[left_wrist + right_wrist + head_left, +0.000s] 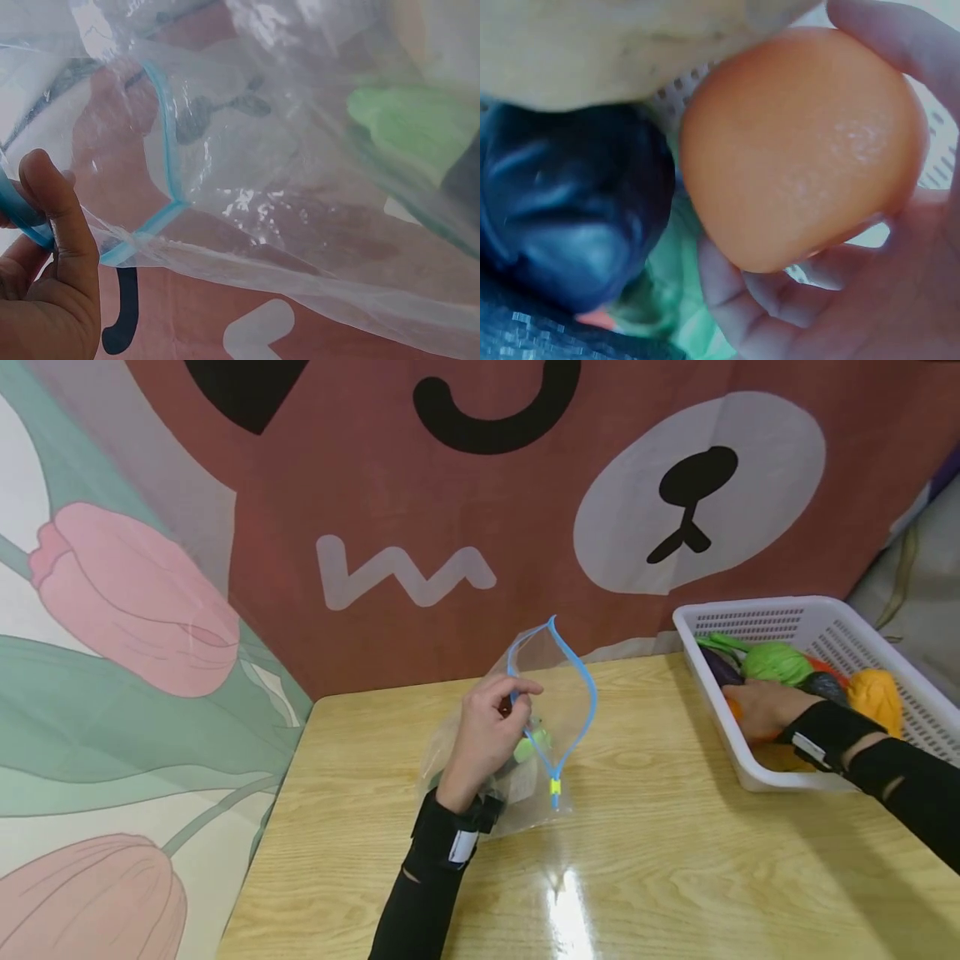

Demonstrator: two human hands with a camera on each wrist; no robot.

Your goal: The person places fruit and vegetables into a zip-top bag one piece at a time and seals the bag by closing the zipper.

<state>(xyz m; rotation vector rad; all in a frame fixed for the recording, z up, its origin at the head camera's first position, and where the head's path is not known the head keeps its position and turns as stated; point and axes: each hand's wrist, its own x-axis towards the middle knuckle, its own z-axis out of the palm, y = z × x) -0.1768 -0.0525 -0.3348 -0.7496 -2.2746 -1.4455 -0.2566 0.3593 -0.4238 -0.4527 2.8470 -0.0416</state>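
My left hand [486, 727] is at a clear zip bag [528, 817] on the table, pinching its blue zip edge [22, 221] between thumb and fingers. The bag's mouth gapes towards the right, and a light green piece [534, 743] shows inside through the plastic. Over in the white basket [761, 603], my right hand [761, 708] grips a smooth, round orange fruit [802, 150], with thumb and fingers curled round it. A shiny dark thing [577, 202] lies beside the fruit in the right wrist view.
The basket also holds a green cabbage [776, 662], a dark purple eggplant [720, 667], a dark oval piece [823, 685] and a yellow-orange ribbed one [876, 697]. A yellow slider [555, 787] sits at the zip's near end. Behind the wooden table [645, 852] hangs a printed cloth [390, 502].
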